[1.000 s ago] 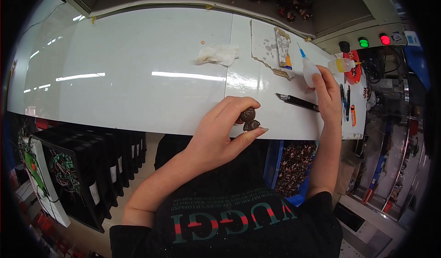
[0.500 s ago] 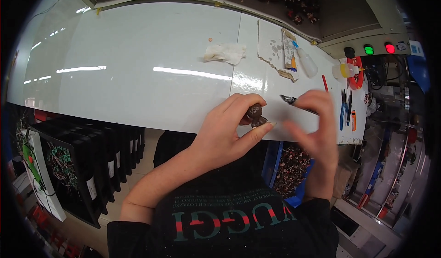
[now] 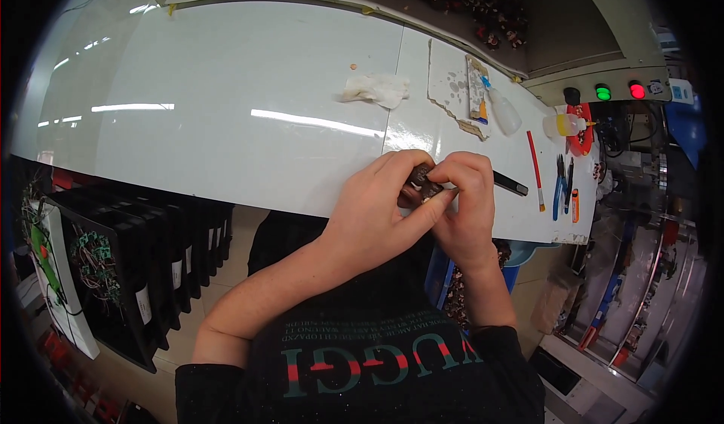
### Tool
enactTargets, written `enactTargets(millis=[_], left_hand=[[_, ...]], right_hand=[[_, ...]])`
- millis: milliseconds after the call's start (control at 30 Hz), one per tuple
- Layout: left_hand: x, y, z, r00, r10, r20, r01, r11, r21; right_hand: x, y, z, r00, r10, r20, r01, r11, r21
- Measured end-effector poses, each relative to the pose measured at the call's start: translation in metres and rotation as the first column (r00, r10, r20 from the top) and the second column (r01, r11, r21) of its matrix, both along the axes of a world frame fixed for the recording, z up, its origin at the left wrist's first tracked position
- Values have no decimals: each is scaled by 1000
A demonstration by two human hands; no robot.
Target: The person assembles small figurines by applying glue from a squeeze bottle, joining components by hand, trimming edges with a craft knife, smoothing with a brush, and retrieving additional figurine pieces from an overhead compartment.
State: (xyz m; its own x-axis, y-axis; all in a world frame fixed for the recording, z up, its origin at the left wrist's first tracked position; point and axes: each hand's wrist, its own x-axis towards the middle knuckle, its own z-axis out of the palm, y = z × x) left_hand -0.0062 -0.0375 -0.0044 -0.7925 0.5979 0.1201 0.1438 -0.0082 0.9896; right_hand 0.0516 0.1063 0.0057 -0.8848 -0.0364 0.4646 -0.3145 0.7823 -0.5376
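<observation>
Dark brown and glossy, a small moulded figurine with a rounded head (image 3: 420, 175) sits between our two hands in the head view, just above the near edge of the smooth white tabletop (image 3: 226, 156). Our bare left hand (image 3: 373, 205) pinches it, forefinger arched over the far side and thumb along the near side. Our bare right hand (image 3: 469, 205) comes in from the other side, fingers bent and tips touching the figurine; with the thumbs overlapping, we cannot tell whether that hand truly grips or only presses. What matters is how the piece lies: to the right of our left palm and to the left of our right one, both hands in contact, its long axis slanting from the head, up and left, to the body, down and right. Just behind our right hand, a slim black-handled craft knife (image 3: 510, 183) lies on the tabletop, partly covered. Further right we see a thin red-handled brush (image 3: 535, 160) and blue-handled pliers (image 3: 559, 190); beyond our hands lies a translucent white squeeze bottle (image 3: 505, 113).
</observation>
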Motion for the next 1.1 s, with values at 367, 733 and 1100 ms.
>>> enactTargets(millis=[367, 733, 1100], left_hand=[[-2, 0, 1, 999, 10, 46, -8, 999, -45], [-6, 3, 11, 996, -62, 58, 67, 995, -79], [21, -20, 98, 418, -825, 381, 179, 486, 856]], right_hand=[[-2, -5, -2, 999, -42, 6, 42, 999, 2], [1, -1, -2, 995, -96, -29, 95, 994, -47], [20, 32, -12, 979, -183, 90, 204, 908, -365]])
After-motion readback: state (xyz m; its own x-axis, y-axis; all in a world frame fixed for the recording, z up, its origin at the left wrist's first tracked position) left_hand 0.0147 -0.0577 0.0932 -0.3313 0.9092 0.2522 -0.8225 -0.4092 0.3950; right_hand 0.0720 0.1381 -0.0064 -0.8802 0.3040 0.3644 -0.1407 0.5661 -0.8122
